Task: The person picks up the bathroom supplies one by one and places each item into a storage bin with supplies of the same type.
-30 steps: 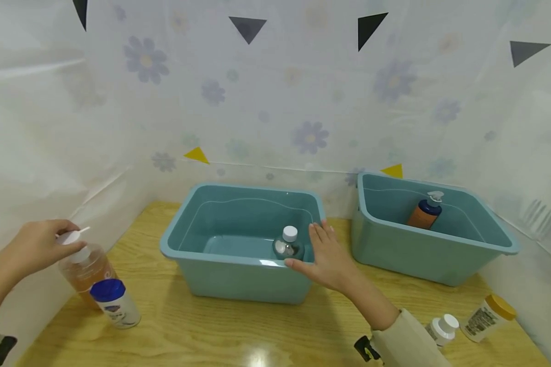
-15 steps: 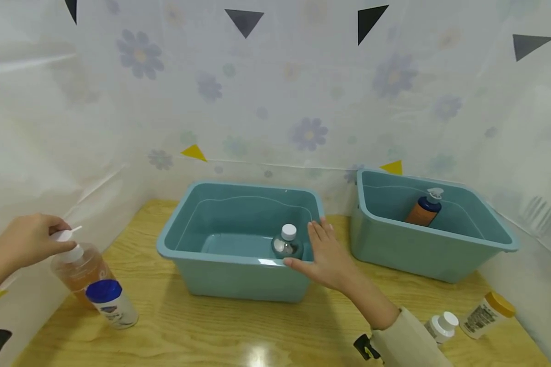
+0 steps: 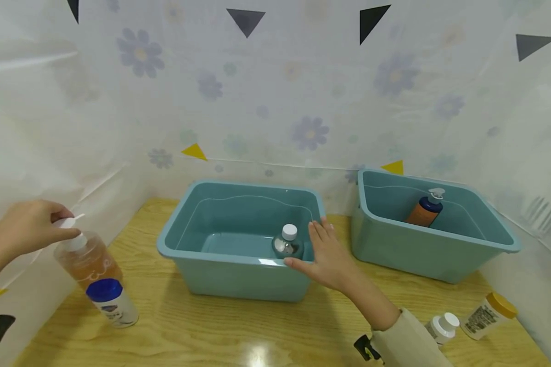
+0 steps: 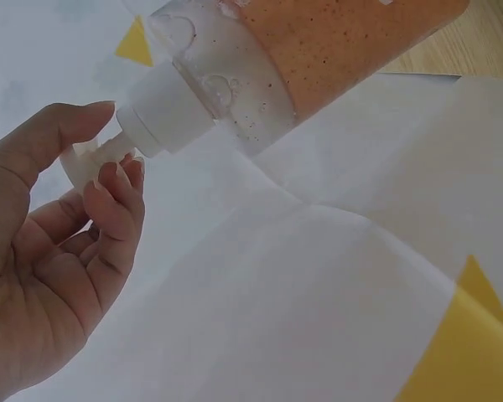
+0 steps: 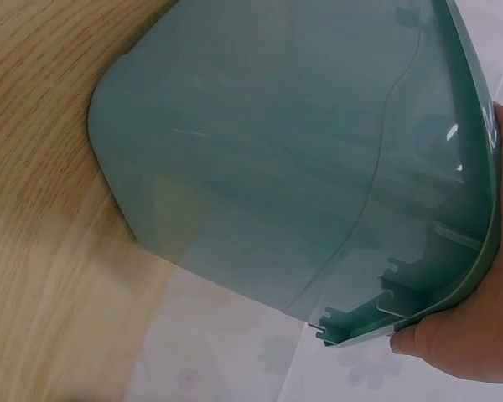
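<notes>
In the head view my left hand [image 3: 29, 229] is at the far left. Its thumb and fingers pinch the white pump head [image 4: 88, 159] of a clear pump bottle [image 3: 92, 262] with orange liquid. The bottle tilts, and its base is hidden behind a white tub with a blue lid [image 3: 112, 303]. My right hand [image 3: 328, 257] rests over the near right corner of the middle blue-green bin [image 3: 243, 275], fingers fairly straight along the rim. Inside that bin stands a clear bottle with a white cap [image 3: 288, 243]. The right wrist view shows the bin's outer wall [image 5: 260, 151] beside the hand.
A second blue-green bin [image 3: 408, 250] at the right holds an orange and navy pump bottle [image 3: 424, 210]. At the front right are a white-capped small bottle [image 3: 442, 327] and a yellow-lidded tub [image 3: 486, 316]. Flower-printed sheeting surrounds the wooden table [image 3: 202, 331].
My left hand has risen a little with the pump bottle, which shows more of its body above the blue-lidded tub. The right hand stays on the bin's corner.
</notes>
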Demonstrator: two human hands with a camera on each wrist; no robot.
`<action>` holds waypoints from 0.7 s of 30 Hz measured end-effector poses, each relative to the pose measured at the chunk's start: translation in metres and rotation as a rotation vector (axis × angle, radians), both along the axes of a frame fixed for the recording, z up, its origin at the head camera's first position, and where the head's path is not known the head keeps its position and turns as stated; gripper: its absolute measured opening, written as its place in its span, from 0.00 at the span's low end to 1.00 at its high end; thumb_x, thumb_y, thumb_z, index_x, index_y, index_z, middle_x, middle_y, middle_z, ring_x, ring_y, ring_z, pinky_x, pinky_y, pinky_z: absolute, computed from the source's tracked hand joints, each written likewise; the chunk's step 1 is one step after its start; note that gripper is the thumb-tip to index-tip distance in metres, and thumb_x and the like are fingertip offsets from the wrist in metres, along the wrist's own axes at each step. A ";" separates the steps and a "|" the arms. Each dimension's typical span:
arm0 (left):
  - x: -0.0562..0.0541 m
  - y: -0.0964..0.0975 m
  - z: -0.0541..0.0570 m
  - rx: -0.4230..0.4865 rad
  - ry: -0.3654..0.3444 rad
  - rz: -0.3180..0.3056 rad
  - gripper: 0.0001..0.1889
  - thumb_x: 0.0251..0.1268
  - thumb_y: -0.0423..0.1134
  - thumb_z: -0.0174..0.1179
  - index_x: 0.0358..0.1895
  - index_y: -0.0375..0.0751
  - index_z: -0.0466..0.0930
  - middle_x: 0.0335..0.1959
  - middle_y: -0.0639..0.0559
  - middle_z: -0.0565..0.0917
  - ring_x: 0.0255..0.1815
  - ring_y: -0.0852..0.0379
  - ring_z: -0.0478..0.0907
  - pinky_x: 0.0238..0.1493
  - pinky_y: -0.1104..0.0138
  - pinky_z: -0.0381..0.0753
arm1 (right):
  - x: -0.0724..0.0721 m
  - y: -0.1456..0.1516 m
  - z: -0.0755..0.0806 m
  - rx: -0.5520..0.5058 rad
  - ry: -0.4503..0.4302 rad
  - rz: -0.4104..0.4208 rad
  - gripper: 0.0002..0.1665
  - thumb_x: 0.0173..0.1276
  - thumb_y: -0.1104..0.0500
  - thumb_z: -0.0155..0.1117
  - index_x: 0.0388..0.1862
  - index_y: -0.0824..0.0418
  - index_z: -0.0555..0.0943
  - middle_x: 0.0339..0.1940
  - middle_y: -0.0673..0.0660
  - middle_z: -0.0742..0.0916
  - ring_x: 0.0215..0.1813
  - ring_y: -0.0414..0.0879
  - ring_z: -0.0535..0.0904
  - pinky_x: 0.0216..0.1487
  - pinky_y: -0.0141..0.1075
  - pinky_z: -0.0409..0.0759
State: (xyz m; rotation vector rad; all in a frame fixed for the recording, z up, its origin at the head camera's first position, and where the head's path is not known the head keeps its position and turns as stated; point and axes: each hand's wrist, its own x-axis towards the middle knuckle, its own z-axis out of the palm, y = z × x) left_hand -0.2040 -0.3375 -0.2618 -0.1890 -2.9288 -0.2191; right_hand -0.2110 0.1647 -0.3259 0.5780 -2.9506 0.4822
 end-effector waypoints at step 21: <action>-0.007 0.016 0.016 0.050 0.015 0.003 0.14 0.48 0.38 0.65 0.25 0.26 0.78 0.18 0.47 0.78 0.21 0.54 0.69 0.22 0.66 0.67 | 0.001 0.000 0.000 -0.025 -0.002 -0.005 0.59 0.59 0.30 0.54 0.71 0.73 0.52 0.73 0.69 0.58 0.76 0.63 0.40 0.71 0.58 0.48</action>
